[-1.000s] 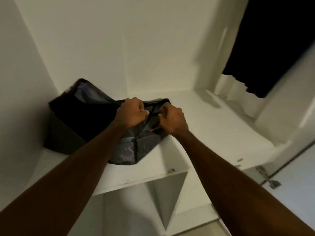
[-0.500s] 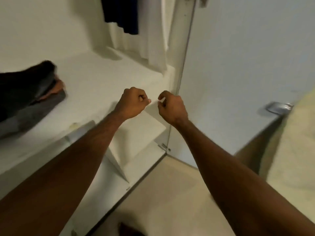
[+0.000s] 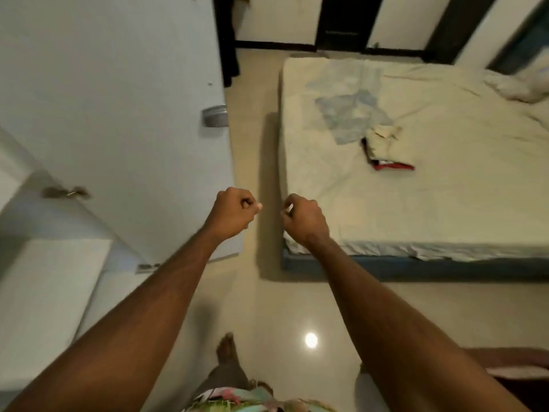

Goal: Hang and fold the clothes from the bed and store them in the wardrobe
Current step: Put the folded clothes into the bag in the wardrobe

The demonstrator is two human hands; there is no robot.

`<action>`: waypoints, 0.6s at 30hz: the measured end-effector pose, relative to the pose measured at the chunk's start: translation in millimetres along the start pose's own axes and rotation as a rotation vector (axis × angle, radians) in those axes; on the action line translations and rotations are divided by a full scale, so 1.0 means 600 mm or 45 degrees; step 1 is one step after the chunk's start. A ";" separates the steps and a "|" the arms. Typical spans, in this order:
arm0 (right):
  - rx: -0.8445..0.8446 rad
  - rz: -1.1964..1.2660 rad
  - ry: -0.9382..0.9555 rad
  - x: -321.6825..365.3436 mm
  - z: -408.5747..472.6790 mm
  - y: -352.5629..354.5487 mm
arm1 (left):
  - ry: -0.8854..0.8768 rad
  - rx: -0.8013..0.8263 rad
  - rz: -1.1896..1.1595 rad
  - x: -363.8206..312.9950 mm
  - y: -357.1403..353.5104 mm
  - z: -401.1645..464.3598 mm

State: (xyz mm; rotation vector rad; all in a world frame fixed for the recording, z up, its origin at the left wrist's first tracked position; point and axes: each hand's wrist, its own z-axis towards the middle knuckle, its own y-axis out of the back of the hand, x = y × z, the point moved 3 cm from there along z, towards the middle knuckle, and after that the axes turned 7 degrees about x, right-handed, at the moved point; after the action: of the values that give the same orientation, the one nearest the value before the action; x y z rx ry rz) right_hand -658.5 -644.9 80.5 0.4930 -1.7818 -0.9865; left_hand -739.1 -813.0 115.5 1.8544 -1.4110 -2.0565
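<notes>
- Both arms reach forward over the floor (image 3: pixel 276 307), and the bed (image 3: pixel 445 203) is the landmark for all places here.
- The left hand (image 3: pixel 234 212) is in the air just left of the bed's near left corner; its fingers are curled into a fist and they hold nothing.
- The right hand (image 3: pixel 304 217) is over the same corner of the bed, also with curled fingers and nothing between them.
- The two hands are near each other but apart, with a gap between them.
- On the bed, toward its far left part, a pale blue garment (image 3: pixel 350 111) lies flat and spread.
- Just beside it, nearer to the middle of the bed, lies a small cream piece of clothing with a red and black edge (image 3: pixel 386 147); it touches the blue garment at one corner.
- A crumpled white cloth (image 3: pixel 523 87) lies at the far right of the bed.
- Left of the bed, across a strip of floor, the white wardrobe door (image 3: pixel 118 114) stands open, with a metal handle (image 3: pixel 214 115) at its edge.
- The wardrobe's white shelf (image 3: pixel 44 292) is further left of the bed.
- One bare foot (image 3: pixel 227 349) stands on the floor before the bed.
</notes>
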 end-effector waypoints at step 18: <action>-0.349 0.071 -0.634 -0.418 0.186 0.276 | -0.289 0.519 -0.090 -0.261 -0.364 0.470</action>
State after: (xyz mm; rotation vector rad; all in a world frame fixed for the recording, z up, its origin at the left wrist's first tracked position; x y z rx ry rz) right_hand -636.8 -326.6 51.9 0.0199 -2.0325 -1.3740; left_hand -807.7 -433.1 66.3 1.8676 -1.9777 -2.2031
